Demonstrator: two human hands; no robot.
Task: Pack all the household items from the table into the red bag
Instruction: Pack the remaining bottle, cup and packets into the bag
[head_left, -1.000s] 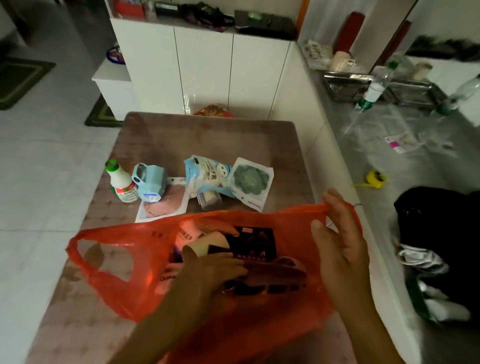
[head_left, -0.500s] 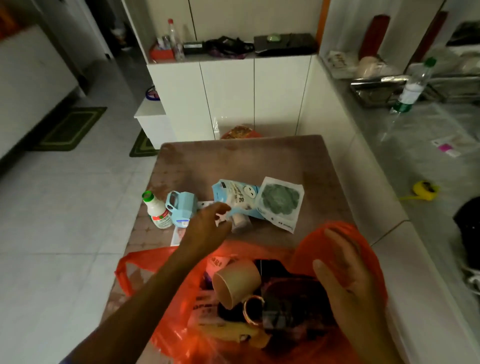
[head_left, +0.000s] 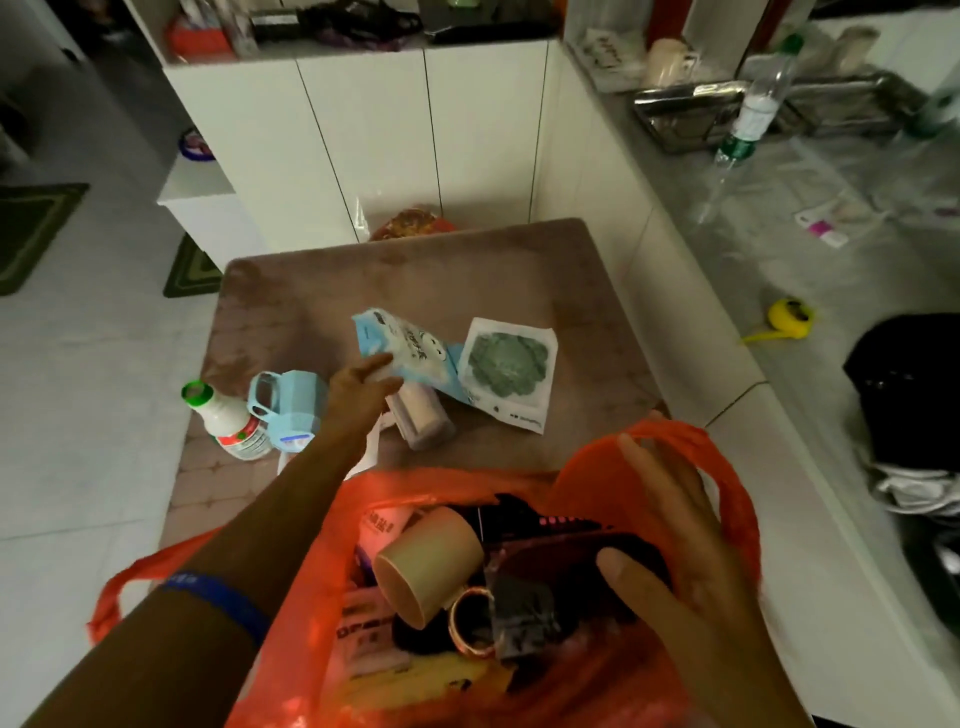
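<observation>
The red bag (head_left: 587, 467) lies open at the near edge of the brown table (head_left: 415, 275). Inside it are a beige cup (head_left: 426, 561), a copper-coloured ring (head_left: 470, 623) and dark packets. My right hand (head_left: 675, 545) rests flat against the bag's right inner wall, fingers spread. My left hand (head_left: 358, 400) reaches over the table and pinches the near edge of a blue and white pouch (head_left: 410, 353). A pale cylinder (head_left: 423, 421) lies under the pouch. A white packet with a green disc (head_left: 506, 371) lies to its right. A light blue container (head_left: 291, 410) and a white green-capped bottle (head_left: 228, 421) sit to the left.
White cabinets stand behind the table. On the grey counter at the right are a water bottle (head_left: 753, 104), metal trays (head_left: 685, 109), a yellow tape measure (head_left: 789, 314) and a black bag (head_left: 904, 384). White tiled floor lies to the left.
My left hand came out of the bag and reached forward to the blue and white pouch. My right hand went from the bag's rim to its inner wall. The view shifted.
</observation>
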